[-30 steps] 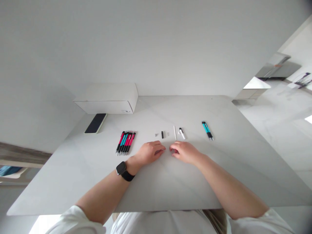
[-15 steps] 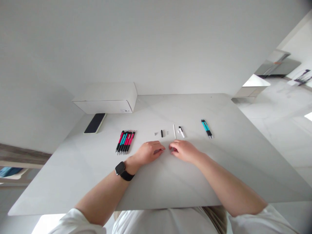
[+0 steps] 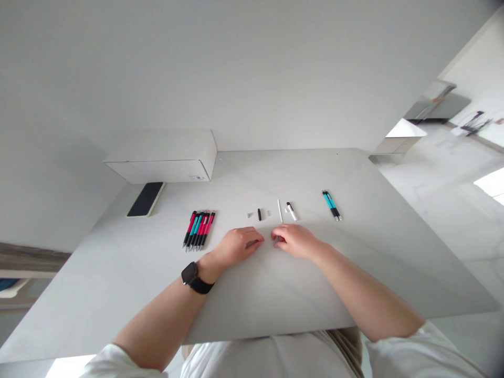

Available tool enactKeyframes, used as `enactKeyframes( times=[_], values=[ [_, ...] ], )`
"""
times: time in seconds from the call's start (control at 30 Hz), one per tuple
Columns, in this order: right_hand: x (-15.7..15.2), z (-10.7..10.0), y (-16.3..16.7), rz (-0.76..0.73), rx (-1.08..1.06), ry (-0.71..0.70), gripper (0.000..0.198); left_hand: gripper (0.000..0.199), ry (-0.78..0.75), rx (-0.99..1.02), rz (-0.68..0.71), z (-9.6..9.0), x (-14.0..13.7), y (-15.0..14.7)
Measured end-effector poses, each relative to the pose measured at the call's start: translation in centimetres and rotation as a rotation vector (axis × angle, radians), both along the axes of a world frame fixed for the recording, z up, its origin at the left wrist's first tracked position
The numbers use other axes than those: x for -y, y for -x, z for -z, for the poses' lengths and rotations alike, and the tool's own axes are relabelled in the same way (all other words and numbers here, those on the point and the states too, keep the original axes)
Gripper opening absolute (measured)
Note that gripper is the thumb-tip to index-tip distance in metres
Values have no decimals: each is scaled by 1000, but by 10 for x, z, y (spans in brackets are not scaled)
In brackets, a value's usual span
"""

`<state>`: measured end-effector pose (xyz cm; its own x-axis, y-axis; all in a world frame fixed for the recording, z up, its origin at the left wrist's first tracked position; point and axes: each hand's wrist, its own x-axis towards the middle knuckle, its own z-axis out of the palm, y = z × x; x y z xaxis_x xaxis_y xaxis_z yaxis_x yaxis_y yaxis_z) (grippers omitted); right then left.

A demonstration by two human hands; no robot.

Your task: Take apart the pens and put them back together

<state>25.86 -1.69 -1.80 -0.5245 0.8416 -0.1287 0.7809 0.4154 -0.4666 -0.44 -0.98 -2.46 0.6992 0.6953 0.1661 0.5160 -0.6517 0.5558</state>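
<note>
My left hand (image 3: 238,245) rests on the table with its fingers loosely bent and the thumb apart; I see nothing in it. Facing it across a small gap, my right hand (image 3: 296,240) lies half curled, with no object visible between thumb and fingers. Just beyond the right fingertips lies a thin white refill tube (image 3: 280,210). Beside that is a white pen barrel with a black clip end (image 3: 291,210). A short black grip piece (image 3: 259,214), a small grey tip (image 3: 249,214) and what looks like a small spring (image 3: 269,213) lie ahead of my left hand.
Several red and turquoise pens (image 3: 199,230) lie side by side left of my hands. Two turquoise pens (image 3: 332,205) lie to the right. A phone (image 3: 146,199) and a white box (image 3: 161,157) are at the back left, against the wall.
The view has shifted slightly, so everything appears a little further left. Both hands keep almost the same pose, and the pens and parts stay where they were on the table.
</note>
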Motion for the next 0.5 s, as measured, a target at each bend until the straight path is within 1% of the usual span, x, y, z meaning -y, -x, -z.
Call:
enactKeyframes(
  times=[0.2,0.5],
  values=[
    [-1,2,0,-1,-5,-3,17,24,16,-1,6,2,0,1],
    [0,-1,1,9,-2,5,17,24,20,3,14,0,0,0]
  ],
)
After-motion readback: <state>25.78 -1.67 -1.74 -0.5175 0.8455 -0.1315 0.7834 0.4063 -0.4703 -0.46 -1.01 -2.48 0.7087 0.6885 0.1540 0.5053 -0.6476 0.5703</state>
